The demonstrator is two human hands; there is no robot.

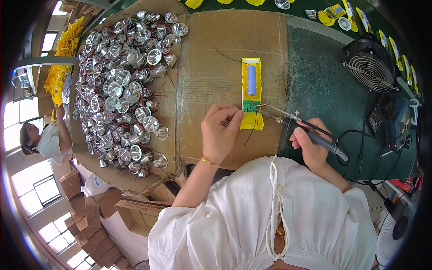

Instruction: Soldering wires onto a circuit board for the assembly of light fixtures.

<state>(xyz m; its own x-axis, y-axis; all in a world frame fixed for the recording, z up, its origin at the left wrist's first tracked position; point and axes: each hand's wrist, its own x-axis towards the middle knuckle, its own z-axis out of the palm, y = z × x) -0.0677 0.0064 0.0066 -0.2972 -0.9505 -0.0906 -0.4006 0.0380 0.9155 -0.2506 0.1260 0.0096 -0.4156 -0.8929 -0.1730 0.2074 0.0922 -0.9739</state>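
A yellow plastic housing lies on the cardboard in front of me. A purple cylindrical battery sits in its upper part, and below that is a small green circuit board. Thin dark wires trail out of the housing. My left hand is closed in a pinch at the board's left edge; what it pinches is hidden by the fingers. My right hand grips a soldering iron with a thin bent metal tube along it. The iron's tip points at the board from the right.
A big heap of shiny reflector cups with red wires fills the cardboard tray at left. A black fan and a dark box with cables stand at right. Yellow housings line the far edge. Another person is at far left.
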